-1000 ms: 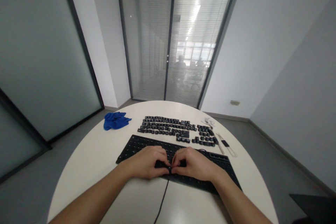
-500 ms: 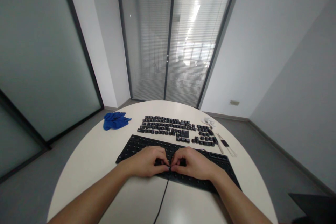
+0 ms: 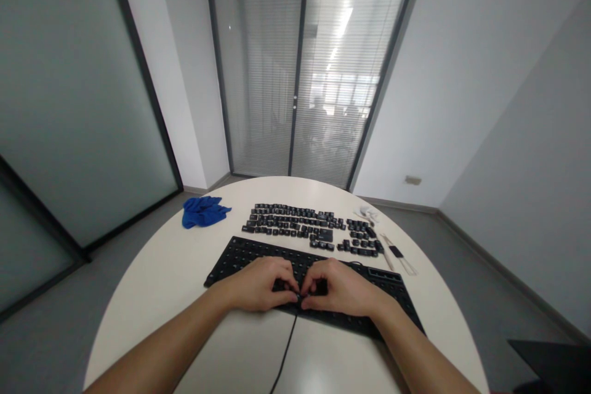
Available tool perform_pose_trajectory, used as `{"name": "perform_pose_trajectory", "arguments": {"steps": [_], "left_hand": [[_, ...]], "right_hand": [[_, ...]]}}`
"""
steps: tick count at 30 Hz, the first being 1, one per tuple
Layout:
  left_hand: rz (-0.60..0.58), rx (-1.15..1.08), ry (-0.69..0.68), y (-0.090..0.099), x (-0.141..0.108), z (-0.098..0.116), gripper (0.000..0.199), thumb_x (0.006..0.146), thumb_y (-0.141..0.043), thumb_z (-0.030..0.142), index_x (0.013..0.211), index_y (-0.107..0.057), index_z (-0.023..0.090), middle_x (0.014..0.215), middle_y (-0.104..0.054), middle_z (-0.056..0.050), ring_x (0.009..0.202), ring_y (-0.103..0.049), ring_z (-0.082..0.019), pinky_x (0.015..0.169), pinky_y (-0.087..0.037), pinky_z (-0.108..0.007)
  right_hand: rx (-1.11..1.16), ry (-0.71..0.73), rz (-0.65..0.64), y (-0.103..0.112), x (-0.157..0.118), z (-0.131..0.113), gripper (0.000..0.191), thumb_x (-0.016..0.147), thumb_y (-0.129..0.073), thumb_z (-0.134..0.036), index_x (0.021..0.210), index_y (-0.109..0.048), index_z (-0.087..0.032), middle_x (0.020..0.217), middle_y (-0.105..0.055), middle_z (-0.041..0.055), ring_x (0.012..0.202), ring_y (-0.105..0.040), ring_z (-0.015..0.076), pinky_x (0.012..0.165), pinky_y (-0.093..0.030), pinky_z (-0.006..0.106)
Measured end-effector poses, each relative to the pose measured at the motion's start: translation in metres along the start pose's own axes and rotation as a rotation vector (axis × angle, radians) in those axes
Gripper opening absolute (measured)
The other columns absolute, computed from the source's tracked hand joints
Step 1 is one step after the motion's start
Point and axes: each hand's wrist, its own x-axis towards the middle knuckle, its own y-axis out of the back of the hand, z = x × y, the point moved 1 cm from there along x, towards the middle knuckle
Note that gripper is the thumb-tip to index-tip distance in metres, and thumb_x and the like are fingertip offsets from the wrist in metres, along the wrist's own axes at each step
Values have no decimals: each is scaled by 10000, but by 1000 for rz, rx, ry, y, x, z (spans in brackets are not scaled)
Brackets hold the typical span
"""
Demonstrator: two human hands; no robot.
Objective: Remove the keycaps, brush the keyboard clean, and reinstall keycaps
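Note:
A black keyboard base (image 3: pixel 355 321) without keycaps lies across the near part of the table, slightly tilted. My left hand (image 3: pixel 265 283) rests over its middle, thumb and fingers pinched at the near edge. Close beside it, my right hand (image 3: pixel 335 286) is pinched at the same spot, fingertips almost touching the left ones. Whatever lies between the fingertips is too small and hidden to name. Rows of loose black keycaps (image 3: pixel 290 220) are laid out beyond the keyboard, with a larger black piece (image 3: pixel 325 235) and another group of keycaps (image 3: pixel 362 237) at the right.
The round white table (image 3: pixel 152 283) bears a crumpled blue cloth (image 3: pixel 204 212) at the back left. On the right lie a brush-like tool (image 3: pixel 386 253), a wire tool with a black handle (image 3: pixel 397 252) and some white material (image 3: pixel 369 214). A black cable (image 3: pixel 289 345) runs toward me.
Both hands stay at the same spot on the keyboard. The fingertips have shifted very slightly, the right ones a little to the right.

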Motion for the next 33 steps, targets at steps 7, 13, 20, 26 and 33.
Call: {"name": "perform_pose_trajectory", "arguments": {"steps": [7, 13, 20, 26, 33], "left_hand": [[4, -17, 3, -1, 0, 0, 100, 874, -708, 250, 955, -762, 227, 932, -707, -19, 865, -651, -176, 784, -469, -271], [14, -32, -6, -2, 0, 0, 96, 870, -711, 233, 946, -766, 218, 921, -713, -20, 842, -656, -166, 761, -462, -254], [20, -5, -18, -3, 0, 0, 84, 845, -737, 249, 916, -770, 219, 889, -717, -9, 829, -664, -164, 762, -466, -255], [30, 9, -57, -5, 0, -3, 92, 825, -754, 243, 913, -768, 220, 897, -720, -9, 841, -667, -164, 776, -468, -249], [29, 61, -53, -4, 0, -1, 102, 831, -747, 263, 923, -774, 231, 898, -719, -7, 845, -671, -168, 774, -467, -249]], "right_hand": [[10, -10, -4, 0, 0, -2, 124, 783, -783, -278, 892, -780, -221, 810, -731, -11, 737, -640, 147, 640, -440, 216], [14, -8, -9, 0, 0, 0, 137, 784, -776, -283, 907, -783, -223, 823, -737, -8, 736, -643, 146, 643, -445, 214], [3, 12, -15, -2, 0, 3, 131, 778, -793, -298, 885, -783, -221, 826, -745, -6, 752, -658, 152, 666, -453, 222], [5, 82, -18, -4, 0, 4, 62, 800, -777, -269, 813, -772, -209, 834, -760, -6, 752, -665, 144, 708, -462, 227], [-14, 97, -13, -4, 1, 1, 14, 792, -772, -222, 789, -773, -208, 828, -760, -11, 750, -669, 140, 713, -466, 224]]}}
